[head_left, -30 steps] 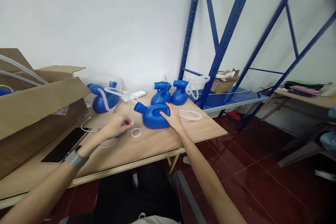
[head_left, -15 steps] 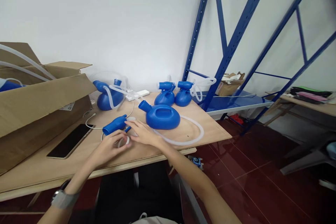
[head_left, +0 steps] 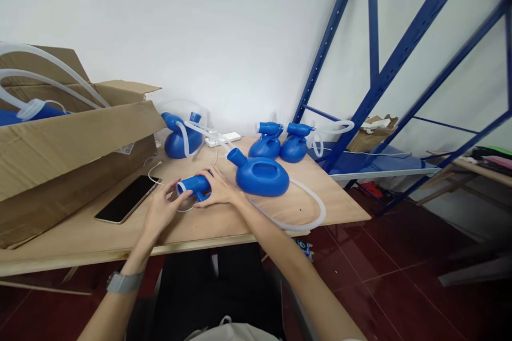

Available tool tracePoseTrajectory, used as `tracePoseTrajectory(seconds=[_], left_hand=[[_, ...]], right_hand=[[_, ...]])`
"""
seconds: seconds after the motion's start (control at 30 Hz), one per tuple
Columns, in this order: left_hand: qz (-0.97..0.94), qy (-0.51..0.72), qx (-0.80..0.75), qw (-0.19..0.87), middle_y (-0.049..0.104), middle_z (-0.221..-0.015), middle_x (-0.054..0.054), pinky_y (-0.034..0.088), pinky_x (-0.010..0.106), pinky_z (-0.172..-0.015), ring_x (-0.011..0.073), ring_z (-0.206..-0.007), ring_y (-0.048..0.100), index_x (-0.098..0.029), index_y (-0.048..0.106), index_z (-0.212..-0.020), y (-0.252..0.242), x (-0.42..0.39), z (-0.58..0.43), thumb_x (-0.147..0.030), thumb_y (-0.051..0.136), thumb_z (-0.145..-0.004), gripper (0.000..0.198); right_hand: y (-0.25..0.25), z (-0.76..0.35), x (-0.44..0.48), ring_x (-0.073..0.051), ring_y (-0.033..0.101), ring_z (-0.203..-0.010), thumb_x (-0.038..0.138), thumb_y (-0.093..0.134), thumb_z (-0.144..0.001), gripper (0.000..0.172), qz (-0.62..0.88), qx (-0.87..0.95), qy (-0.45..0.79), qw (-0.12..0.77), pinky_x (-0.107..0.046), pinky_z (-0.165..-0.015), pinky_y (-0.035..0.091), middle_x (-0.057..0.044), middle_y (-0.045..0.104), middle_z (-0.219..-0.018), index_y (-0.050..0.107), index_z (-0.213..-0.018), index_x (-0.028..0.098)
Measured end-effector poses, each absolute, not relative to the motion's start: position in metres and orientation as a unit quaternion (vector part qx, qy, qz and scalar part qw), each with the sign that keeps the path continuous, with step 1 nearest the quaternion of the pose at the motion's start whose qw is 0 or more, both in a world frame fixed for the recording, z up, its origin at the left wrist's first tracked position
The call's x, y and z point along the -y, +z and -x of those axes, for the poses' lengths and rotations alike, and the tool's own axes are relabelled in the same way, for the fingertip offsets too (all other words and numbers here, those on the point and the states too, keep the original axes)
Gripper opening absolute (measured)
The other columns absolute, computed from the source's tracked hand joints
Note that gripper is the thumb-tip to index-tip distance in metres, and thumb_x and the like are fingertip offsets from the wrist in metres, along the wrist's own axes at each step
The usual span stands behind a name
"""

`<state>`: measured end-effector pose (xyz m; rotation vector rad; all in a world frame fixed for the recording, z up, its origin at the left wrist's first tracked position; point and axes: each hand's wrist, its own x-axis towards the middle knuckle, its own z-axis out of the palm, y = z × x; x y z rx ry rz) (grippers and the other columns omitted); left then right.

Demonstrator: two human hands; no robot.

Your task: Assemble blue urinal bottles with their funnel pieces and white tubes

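Note:
A blue cylindrical piece [head_left: 193, 185] with a white rim at its left end is held just above the table's front part. My left hand [head_left: 163, 208] grips its rimmed end, thumb and fingers around it. Around its right end are the fingers of my right hand [head_left: 219, 189], beside a small blue handle under the piece. Just right of my hands, a blue bottle [head_left: 262, 176] with a hand opening and an angled open neck stands on the wooden table [head_left: 340, 208]. A clear hose [head_left: 316, 200] curves from behind the bottle toward the table's front edge.
An open cardboard box [head_left: 80, 133] with hoses and blue items fills the left. A black phone [head_left: 127, 200] lies beside it. Along the wall are more blue bottles [head_left: 264, 144] and a white power strip [head_left: 224, 139]. A blue metal rack [head_left: 360, 101] stands at the right.
The blue cylindrical piece has been picked up from the table and is now between both hands, with the white rim now on its left end. The view has shifted left.

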<state>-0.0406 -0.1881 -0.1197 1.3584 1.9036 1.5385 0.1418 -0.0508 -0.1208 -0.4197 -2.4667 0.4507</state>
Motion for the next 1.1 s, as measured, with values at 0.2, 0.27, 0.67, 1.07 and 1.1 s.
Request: tracePoseTrajectory(seconds=[0.2,0.27,0.67,1.07,1.1], left_hand=[[-0.489,0.596,-0.612,0.177,0.071,-0.141,0.016,0.053,0.053,-0.113,0.0376,-0.126,0.07,-0.017,0.071,-0.136,-0.109,0.199,0.026,-0.064,0.082,-0.075,0.078],[-0.523,0.593,-0.594,0.148,0.07,-0.143,0.015,0.052,0.053,-0.114,0.0369,-0.128,0.069,-0.019,0.07,-0.139,-0.104,0.204,0.026,-0.063,0.082,-0.079,0.075],[-0.684,0.492,-0.538,0.008,0.063,-0.153,0.012,0.056,0.049,-0.112,0.0323,-0.138,0.062,-0.024,0.061,-0.146,-0.068,0.231,0.022,-0.054,0.069,-0.095,0.059],[-0.371,0.664,-0.635,0.133,0.069,-0.115,0.005,0.064,0.05,-0.093,0.0333,-0.111,0.069,-0.025,0.058,-0.112,-0.062,0.229,0.064,-0.057,0.086,-0.071,0.059],[-0.345,0.681,-0.625,0.161,0.067,-0.115,0.005,0.065,0.05,-0.091,0.0326,-0.112,0.069,-0.025,0.057,-0.11,-0.062,0.228,0.068,-0.053,0.086,-0.072,0.056]], right_hand=[[-0.118,-0.147,0.061,-0.034,0.055,-0.125,0.059,0.093,-0.059,0.089,0.143,0.896,0.099,0.408,-0.054,-0.113,0.047,-0.015,0.055,-0.131,0.066,-0.136,0.021],[-0.118,-0.145,0.066,-0.033,0.056,-0.12,0.058,0.094,-0.056,0.091,0.14,0.88,0.109,0.441,-0.054,-0.11,0.05,-0.014,0.054,-0.127,0.068,-0.136,0.022],[-0.096,-0.147,0.06,-0.029,0.066,-0.113,0.061,0.088,-0.07,0.085,0.022,0.869,0.327,0.371,-0.047,-0.105,0.052,-0.01,0.064,-0.123,0.067,-0.142,0.021],[-0.073,-0.186,0.056,-0.021,0.07,-0.116,0.048,0.063,-0.104,0.047,0.224,0.853,0.314,0.352,-0.035,-0.101,0.055,-0.01,0.072,-0.13,0.065,-0.143,0.023],[-0.082,-0.186,0.055,-0.021,0.07,-0.116,0.046,0.064,-0.103,0.045,0.234,0.862,0.296,0.339,-0.035,-0.102,0.055,-0.01,0.073,-0.129,0.067,-0.141,0.022]])
